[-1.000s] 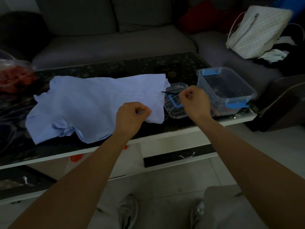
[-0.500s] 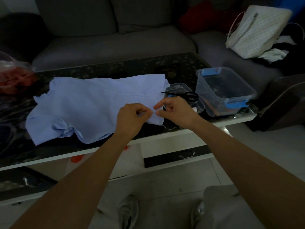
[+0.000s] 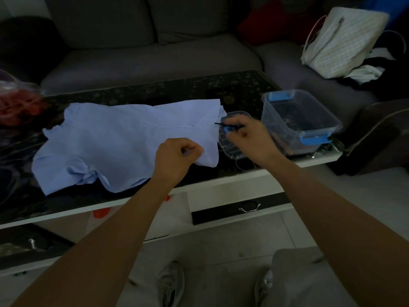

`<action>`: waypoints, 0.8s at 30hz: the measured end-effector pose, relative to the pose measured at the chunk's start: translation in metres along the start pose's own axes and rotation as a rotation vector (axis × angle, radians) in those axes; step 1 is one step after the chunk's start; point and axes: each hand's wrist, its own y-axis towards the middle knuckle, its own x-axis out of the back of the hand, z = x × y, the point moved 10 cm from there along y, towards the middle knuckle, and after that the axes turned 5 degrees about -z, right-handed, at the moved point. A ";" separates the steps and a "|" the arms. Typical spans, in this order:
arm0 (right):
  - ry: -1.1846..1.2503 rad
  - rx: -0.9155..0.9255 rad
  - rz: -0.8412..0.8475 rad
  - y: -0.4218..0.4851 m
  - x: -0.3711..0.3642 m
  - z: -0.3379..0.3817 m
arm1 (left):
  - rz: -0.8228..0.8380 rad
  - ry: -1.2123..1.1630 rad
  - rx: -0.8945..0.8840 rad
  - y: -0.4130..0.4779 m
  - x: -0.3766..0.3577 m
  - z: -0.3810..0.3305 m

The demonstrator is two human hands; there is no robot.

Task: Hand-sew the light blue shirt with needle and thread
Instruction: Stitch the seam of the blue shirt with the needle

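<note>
Both forearms reach forward, bare. The left hand [image 3: 174,157] is curled, fingers [image 3: 192,149] pinched shut. The right hand [image 3: 252,138] sits just beside it, loosely fisted, knuckles up.

Plastic bin [image 3: 318,129] beside shirt [image 3: 124,138]

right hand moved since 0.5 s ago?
Yes. The right hand has pulled right and away from the left hand, toward the clear plastic box with blue latches.

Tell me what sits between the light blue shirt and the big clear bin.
In the head view, a small clear compartment box with scissors lying across it; the right hand hovers over it, between shirt and bin.
</note>
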 end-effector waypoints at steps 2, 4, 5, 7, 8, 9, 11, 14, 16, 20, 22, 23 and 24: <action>0.026 0.081 0.164 -0.007 -0.024 0.018 | 0.004 0.004 -0.015 0.000 -0.001 -0.002; 0.001 0.104 0.244 -0.011 -0.040 0.018 | 0.010 -0.004 -0.026 -0.001 -0.002 -0.003; -0.011 0.098 0.260 -0.012 -0.043 0.016 | 0.012 -0.007 -0.029 -0.001 -0.002 -0.004; -0.034 0.082 0.258 -0.010 -0.042 0.012 | 0.008 -0.012 -0.023 -0.001 -0.001 -0.002; -0.052 0.071 0.237 -0.007 -0.038 0.010 | 0.004 -0.015 -0.014 -0.001 0.000 -0.001; -0.079 0.051 0.195 -0.003 -0.032 0.007 | 0.000 -0.019 -0.005 -0.001 0.001 0.001; -0.118 -0.047 0.020 0.005 -0.006 -0.007 | -0.004 -0.019 0.005 0.000 0.002 0.002; -0.207 -0.165 -0.241 0.005 0.035 -0.028 | -0.003 -0.019 0.006 -0.001 0.001 0.002; -0.194 -0.173 -0.157 0.004 0.031 -0.028 | 0.001 -0.016 0.013 -0.001 0.000 0.002; 0.070 -0.038 0.288 -0.012 -0.025 0.008 | -0.001 -0.021 0.003 0.000 0.000 0.000; 0.026 0.061 0.343 -0.016 -0.042 0.017 | 0.005 -0.017 -0.005 0.000 -0.002 -0.001; 0.011 0.078 0.328 -0.015 -0.045 0.016 | 0.006 -0.015 -0.005 -0.001 -0.002 0.000; 0.004 0.079 0.302 -0.013 -0.045 0.015 | 0.006 -0.014 -0.004 -0.001 -0.002 0.000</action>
